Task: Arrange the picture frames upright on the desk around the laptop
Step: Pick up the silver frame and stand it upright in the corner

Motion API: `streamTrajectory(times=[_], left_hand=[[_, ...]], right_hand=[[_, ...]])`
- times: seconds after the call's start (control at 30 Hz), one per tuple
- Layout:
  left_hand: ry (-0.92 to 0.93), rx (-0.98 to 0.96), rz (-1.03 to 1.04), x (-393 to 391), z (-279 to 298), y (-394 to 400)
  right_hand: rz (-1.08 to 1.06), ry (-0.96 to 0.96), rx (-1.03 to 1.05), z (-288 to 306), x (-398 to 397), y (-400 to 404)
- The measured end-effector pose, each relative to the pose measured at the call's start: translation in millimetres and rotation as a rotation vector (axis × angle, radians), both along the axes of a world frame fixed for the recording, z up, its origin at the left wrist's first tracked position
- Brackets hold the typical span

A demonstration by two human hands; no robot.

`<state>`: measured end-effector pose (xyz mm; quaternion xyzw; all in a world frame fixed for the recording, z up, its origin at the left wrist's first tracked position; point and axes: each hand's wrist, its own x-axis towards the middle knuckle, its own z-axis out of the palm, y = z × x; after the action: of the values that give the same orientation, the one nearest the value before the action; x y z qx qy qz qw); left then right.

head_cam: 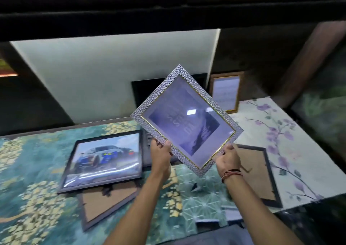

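Observation:
I hold a silver hammered-pattern frame in the air above the desk, turned like a diamond. My left hand grips its lower left edge and my right hand grips its lower right edge. The frame hides most of the dark laptop behind it. A black frame with a car picture lies tilted at the left. Below that one, a frame lies face down with its brown back showing. Another face-down frame lies at the right. A gold-edged frame stands upright at the back right.
The desk carries a teal and gold patterned cloth on the left and a white floral cloth on the right. A pale wall panel rises behind. Dark furniture borders the right side.

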<state>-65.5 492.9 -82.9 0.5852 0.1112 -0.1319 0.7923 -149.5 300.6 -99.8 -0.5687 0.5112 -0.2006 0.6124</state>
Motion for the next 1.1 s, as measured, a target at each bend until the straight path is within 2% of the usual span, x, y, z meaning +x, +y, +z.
streamTrajectory(times=[0.07,0.1,0.17,0.23,0.33,0.43,0.53,0.67,0.8,0.97,1.1], left_hand=[[0.001,0.030,-0.043,-10.8,3.8,-43.1],[-0.003,0.033,-0.053,-16.2,6.7,-65.9],[-0.023,0.045,-0.067,-22.8,17.2,-114.9],[-0.066,0.088,-0.087,-26.2,24.7,-165.3],[-0.159,0.163,-0.142,-26.0,38.3,-228.0],[-0.251,0.194,-0.237,-29.1,56.1,-282.3],[-0.316,0.210,-0.291,-19.2,59.6,-328.3],[-0.329,0.284,-0.318,-2.8,64.7,-375.4],[-0.354,0.456,-0.292,31.3,69.0,-418.8],[-0.409,0.635,-0.237,64.0,78.2,-467.6],[-0.416,0.752,-0.231,83.8,72.0,-490.0]], right_hand=[[0.064,0.053,-0.071,-8.9,-23.4,-52.8],[0.127,0.006,-0.069,-0.9,-35.5,-74.3],[0.086,-0.112,0.028,13.2,-51.5,-133.3],[0.129,-0.039,-0.143,24.3,-64.2,-200.9],[0.313,0.020,-0.445,33.6,-64.4,-292.0],[0.456,-0.013,-0.458,51.5,-54.5,-357.1],[0.526,0.019,-0.453,41.6,-35.8,-415.7],[0.478,0.051,-0.523,49.6,-20.2,-453.6],[0.493,0.035,-0.613,54.1,16.5,-491.4],[0.440,0.100,-0.547,82.1,41.8,-511.0],[0.480,0.129,-0.541,74.1,59.3,-533.3]])
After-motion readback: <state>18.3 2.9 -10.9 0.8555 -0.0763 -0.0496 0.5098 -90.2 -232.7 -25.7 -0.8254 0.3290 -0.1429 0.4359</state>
